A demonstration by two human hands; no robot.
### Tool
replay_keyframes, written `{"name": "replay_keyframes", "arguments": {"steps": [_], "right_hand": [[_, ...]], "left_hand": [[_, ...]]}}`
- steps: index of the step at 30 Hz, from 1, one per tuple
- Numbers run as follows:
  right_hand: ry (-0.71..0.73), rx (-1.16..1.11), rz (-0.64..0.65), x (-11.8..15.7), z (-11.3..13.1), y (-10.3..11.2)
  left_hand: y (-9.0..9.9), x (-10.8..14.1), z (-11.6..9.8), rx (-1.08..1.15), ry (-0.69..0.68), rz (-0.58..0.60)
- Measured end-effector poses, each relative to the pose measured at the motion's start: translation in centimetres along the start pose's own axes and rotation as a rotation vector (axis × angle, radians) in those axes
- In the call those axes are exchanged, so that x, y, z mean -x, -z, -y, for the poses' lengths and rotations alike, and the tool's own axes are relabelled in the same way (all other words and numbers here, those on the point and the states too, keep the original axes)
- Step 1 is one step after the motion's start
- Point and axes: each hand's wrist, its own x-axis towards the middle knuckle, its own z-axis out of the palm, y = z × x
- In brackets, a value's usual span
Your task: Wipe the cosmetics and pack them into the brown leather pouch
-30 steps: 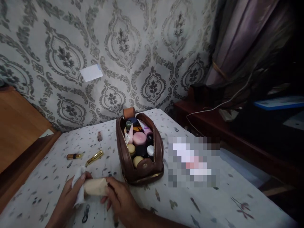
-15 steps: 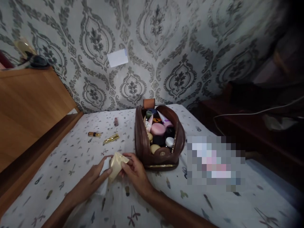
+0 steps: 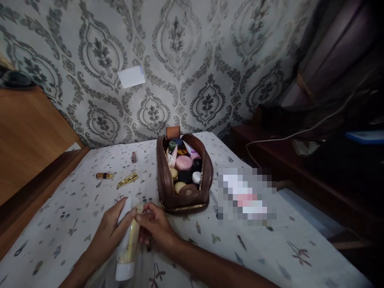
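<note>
Tube [image 3: 132,238], pale yellow with a white cap [image 3: 125,271], sits between my hands over the patterned sheet [image 3: 99,228], cap end toward me. My left hand [image 3: 109,224] grips it along with a white cloth [image 3: 126,208]; my right hand [image 3: 158,227] pinches its far end, thumb against fingers. Just beyond, a brown bag [image 3: 180,203] stands open, holding jars [image 3: 184,163].

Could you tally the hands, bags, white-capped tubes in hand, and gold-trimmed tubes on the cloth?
Hands: 2, left hand and right hand
Brown bag: 1
White-capped tube in hand: 1
Gold-trimmed tubes: 2, black-banded tube and gold tube
Total: 6
</note>
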Motion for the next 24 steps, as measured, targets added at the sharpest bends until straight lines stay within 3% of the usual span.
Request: {"name": "replay_keyframes", "arguments": {"steps": [3,6,11,15,18,21,24], "right_hand": [[-0.011,-0.022,-0.001,-0.1,-0.2,-0.1],[0.018,-0.035,-0.001,0.1,0.1,-0.5],[0.065,-0.081,0.011,0.7,0.6,-1.1],[-0.034,-0.128,0.110,0.8,0.3,-1.0],[-0.085,-0.151,0.105,0.7,0.6,-0.6],[-0.088,-0.135,0.064,0.4,1.1,-0.2],[-0.100,-0.123,0.048,0.2,1.4,-0.1]], "left_hand": [[-0.2,-1.0,0.1,0.080,0.064,-0.015],[-0.2,-1.8,0.3,0.123,0.136,-0.103],[-0.2,-3.1,0.3,0.142,0.144,-0.236],[-0.5,-4.2,0.5,0.197,0.211,-0.333],[-0.8,-4.9,0.8,0.176,0.224,-0.329],[-0.7,-5.3,1.3,0.051,0.124,-0.237],[-0.3,-5.3,1.6,-0.094,-0.093,-0.139]]}}
